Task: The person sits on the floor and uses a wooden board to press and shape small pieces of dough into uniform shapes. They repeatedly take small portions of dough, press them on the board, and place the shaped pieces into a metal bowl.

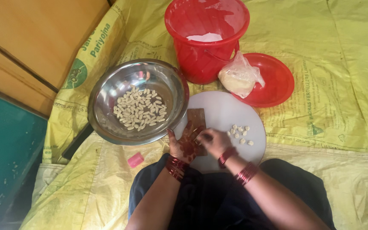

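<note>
A round white board [231,111] lies in front of me on a yellow woven sheet. My left hand [184,144], with dark red patterns on it, rests at the board's near left edge beside a small brown rectangular piece [196,117]. My right hand [214,140] is closed next to it, fingers pinched together on something too small to make out. Several small pale pieces [241,133] lie on the board to the right of my hands. A steel bowl [107,89] at the left holds several more of the same pale pieces [140,109]. Red bangles are on both wrists.
A red bucket [205,42] stands behind the board with something white inside. Its red lid [277,85] lies to the right, bearing a clear bag of pale dough-like stuff [238,77]. A small pink cap [135,159] lies near my left knee. Wooden furniture is at the left.
</note>
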